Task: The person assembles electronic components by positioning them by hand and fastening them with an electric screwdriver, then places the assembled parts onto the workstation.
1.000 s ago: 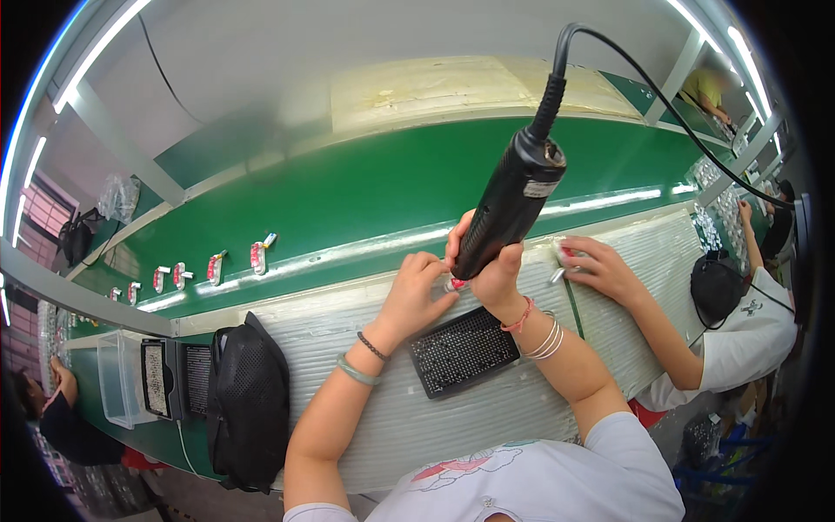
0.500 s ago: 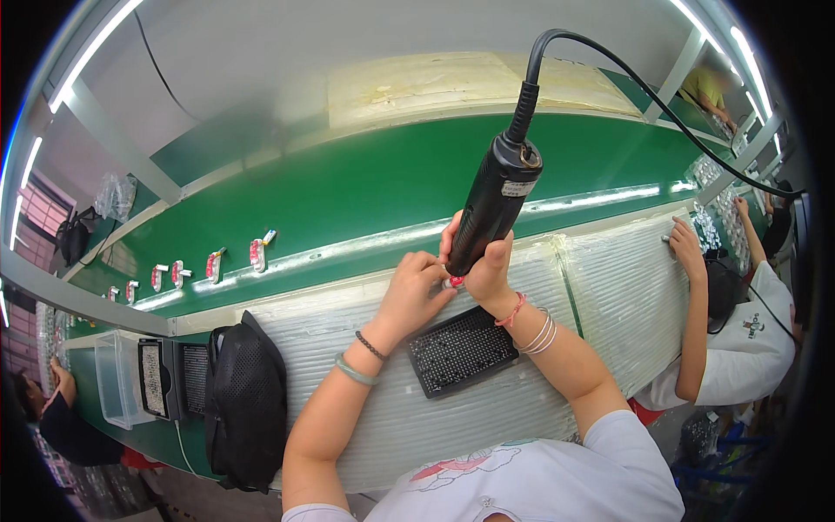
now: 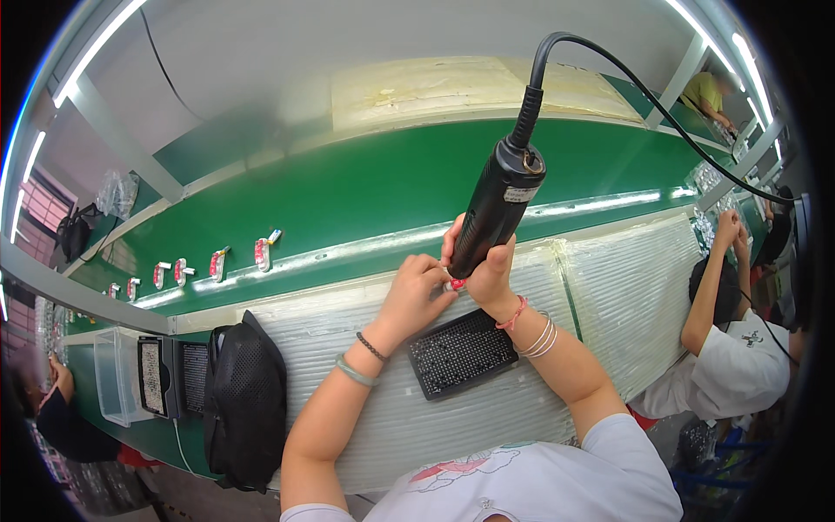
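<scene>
Head view: right hand (image 3: 489, 271) wrapped tight round a black electric screwdriver (image 3: 497, 207), tool tilted, tip down at a small red-and-white part (image 3: 456, 284); cable (image 3: 609, 65) arcs off its top to the right. Left hand (image 3: 416, 291) curled, fingertips pinching that same part at the far edge of the work mat; part sits just beyond a black screw tray (image 3: 463, 351), which lies flat between the two forearms. Surface: ribbed translucent mat (image 3: 365, 418) over the bench; beyond it a green conveyor belt (image 3: 365, 187) carrying a row of like red-and-white parts (image 3: 262, 253) towards the left. Black mesh bag (image 3: 246, 396) stands left of the left forearm; clear plastic bin (image 3: 111, 376) beyond it. Room: light strips overhead; a co-worker (image 3: 731, 348) in white at the bench to the right, arms raised.
</scene>
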The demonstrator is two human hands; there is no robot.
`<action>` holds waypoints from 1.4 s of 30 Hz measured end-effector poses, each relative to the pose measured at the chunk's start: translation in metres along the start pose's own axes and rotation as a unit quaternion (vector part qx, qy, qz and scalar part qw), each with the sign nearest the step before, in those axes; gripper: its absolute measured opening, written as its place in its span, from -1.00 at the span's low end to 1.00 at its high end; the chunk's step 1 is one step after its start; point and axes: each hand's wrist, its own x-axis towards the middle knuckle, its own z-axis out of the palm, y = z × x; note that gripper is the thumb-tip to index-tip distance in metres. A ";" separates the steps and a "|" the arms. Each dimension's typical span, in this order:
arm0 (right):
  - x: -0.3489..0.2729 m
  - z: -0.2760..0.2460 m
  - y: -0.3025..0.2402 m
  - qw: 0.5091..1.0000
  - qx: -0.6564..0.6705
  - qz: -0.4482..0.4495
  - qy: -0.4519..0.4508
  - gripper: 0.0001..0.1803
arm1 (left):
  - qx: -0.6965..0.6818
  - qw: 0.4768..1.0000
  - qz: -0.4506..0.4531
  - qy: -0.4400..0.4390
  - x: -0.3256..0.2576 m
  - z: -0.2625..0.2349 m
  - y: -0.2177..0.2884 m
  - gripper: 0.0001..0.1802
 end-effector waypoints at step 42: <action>-0.100 -0.094 -0.057 0.995 -0.063 0.023 0.069 -0.11 | 0.059 0.992 0.072 -0.087 0.046 0.031 0.036 -0.71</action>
